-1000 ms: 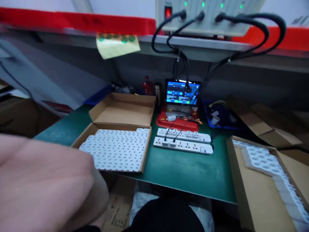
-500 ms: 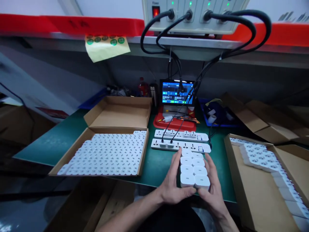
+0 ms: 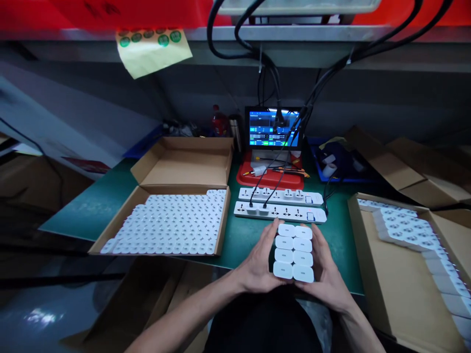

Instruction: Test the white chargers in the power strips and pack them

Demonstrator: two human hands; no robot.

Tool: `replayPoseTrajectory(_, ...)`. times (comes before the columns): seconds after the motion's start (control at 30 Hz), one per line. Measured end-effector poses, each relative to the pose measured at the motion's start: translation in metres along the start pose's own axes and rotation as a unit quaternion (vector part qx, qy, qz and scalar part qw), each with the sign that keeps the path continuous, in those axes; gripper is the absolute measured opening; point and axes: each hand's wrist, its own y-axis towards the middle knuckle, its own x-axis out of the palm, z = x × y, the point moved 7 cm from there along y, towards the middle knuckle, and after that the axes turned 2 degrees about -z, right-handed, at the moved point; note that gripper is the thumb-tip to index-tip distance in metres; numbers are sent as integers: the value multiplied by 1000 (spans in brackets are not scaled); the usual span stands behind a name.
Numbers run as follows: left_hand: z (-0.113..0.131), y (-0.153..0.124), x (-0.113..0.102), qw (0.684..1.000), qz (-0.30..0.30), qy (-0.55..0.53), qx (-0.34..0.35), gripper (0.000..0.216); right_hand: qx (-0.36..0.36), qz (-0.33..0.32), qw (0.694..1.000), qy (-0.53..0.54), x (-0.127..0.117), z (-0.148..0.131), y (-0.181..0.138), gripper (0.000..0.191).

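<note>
White plastic fills the middle of the view: a block of chargers (image 3: 293, 252), two wide and four deep, is pressed between both palms just above the near edge of the green mat (image 3: 250, 245). The left hand (image 3: 257, 262) grips its left flank, fingers stretched forward along it; the right hand (image 3: 326, 272) clasps the opposite flank in the same way.

Just past the fingertips lies a white power strip (image 3: 290, 214), with a second power strip (image 3: 283, 196) close behind it. Two black cables (image 3: 274, 184) are plugged into the nearer strip's left end and run up and away, crossing in front of a red tray (image 3: 270, 179) and a lit screen (image 3: 273, 128) farther off.

Well to the left of the left hand sits an open cardboard box (image 3: 110, 230) packed with rows of white chargers. To the right of the right hand, another cardboard box (image 3: 386, 284) holds chargers only along its far and right sides.
</note>
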Motion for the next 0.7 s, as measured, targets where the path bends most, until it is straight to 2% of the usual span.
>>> replayPoseTrajectory(0.23, -4, 0, -12, 1000, 19, 1, -1, 149, -18, 3, 1000, -11, -1, 3, 8, 126)
replayPoseTrajectory(0.37, 9, 0, -17, 995, 8, 50, 86, 136, -39, 13, 999, -27, -3, -2, 11, 120)
replayPoseTrajectory(0.53, 29, -2, -14, 973, -15, 165, 163, 104, -61, 31, 997, -43, -1, -17, 11, 118)
replayPoseTrajectory(0.6, 30, -4, -12, 965, -23, 202, 166, 101, -74, 38, 995, -47, -1, -23, 11, 116)
replayPoseTrajectory(0.7, 21, -4, -15, 962, -24, 244, 123, 108, -76, 53, 993, -78, -10, -30, 11, 114)
